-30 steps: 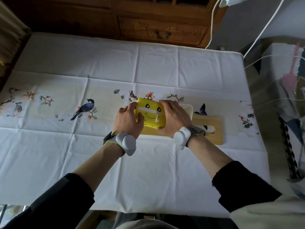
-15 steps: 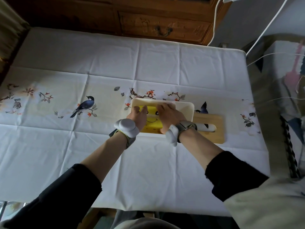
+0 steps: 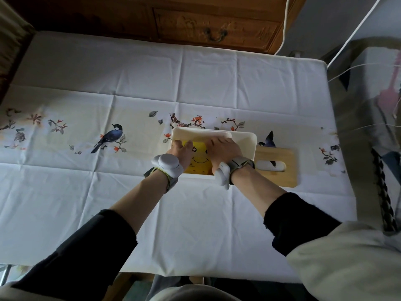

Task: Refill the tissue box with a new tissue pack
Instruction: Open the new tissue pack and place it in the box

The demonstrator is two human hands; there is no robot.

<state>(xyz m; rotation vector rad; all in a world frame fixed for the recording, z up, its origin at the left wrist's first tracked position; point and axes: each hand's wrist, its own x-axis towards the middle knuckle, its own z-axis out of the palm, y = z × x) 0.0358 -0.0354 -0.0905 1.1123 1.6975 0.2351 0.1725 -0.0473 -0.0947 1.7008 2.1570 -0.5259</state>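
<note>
Box (image 3: 246, 141), white, lid off: one yellow pack (image 3: 198, 159) is lodged inside toward the left end, and the right end is seen bare. The pack is pressed down by the left hand (image 3: 181, 153) and right hand (image 3: 224, 148), fingers laid flat, nothing pinched. It is best seated level by even pressure at both ends. A wooden lid (image 3: 281, 178) is laid just beside, right.

The tissue pack (image 3: 198, 165) lies in the tissue box (image 3: 245, 142) on the table (image 3: 130, 83); the wooden lid (image 3: 275, 178) lies touching the box's right side.
</note>
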